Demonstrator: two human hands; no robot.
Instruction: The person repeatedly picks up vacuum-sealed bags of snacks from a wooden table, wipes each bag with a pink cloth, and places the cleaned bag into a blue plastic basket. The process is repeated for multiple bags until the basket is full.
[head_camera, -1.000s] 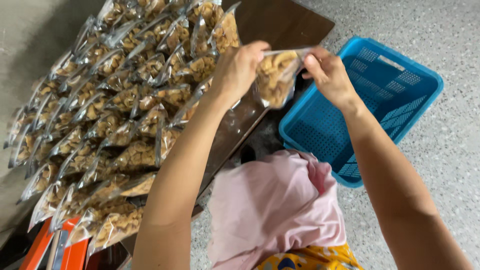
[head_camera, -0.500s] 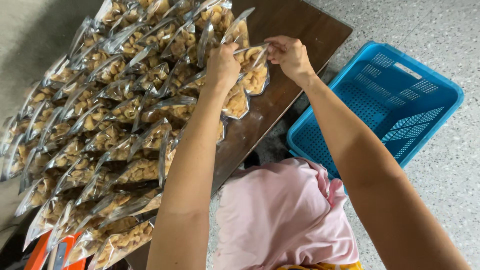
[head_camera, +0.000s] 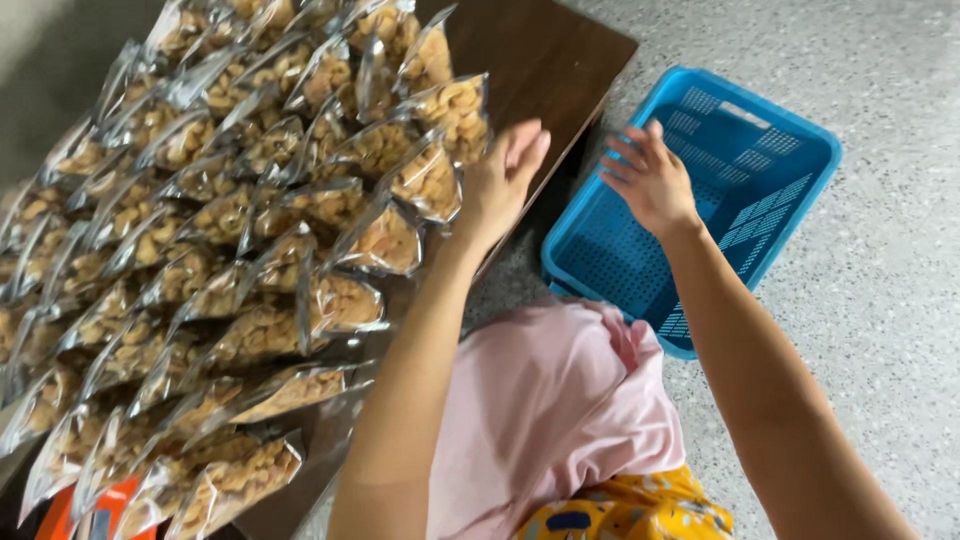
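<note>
1. Where both hands pinched one clear snack bag a moment ago, the head view now shows them empty: that bag (head_camera: 455, 115) lies in the top row near the far right edge of the brown wooden table (head_camera: 545, 55), beside the other bags.
2. Left hand (head_camera: 505, 180) is open, fingers straight and together, palm just right of the set-down bag and apart from it.
3. Right hand (head_camera: 650, 180) has drawn away to hover over the blue basket (head_camera: 790, 170), fingers loosely spread, gripping nothing.
4. Rows of bags (head_camera: 220, 230) overlap like shingles across the table; their film is glossy and crinkled, filled with pale, curled, knobbly pieces.
5. Rectangular, rigid plastic with perforated walls, the basket sits on speckled grey floor (head_camera: 880, 330).
</note>
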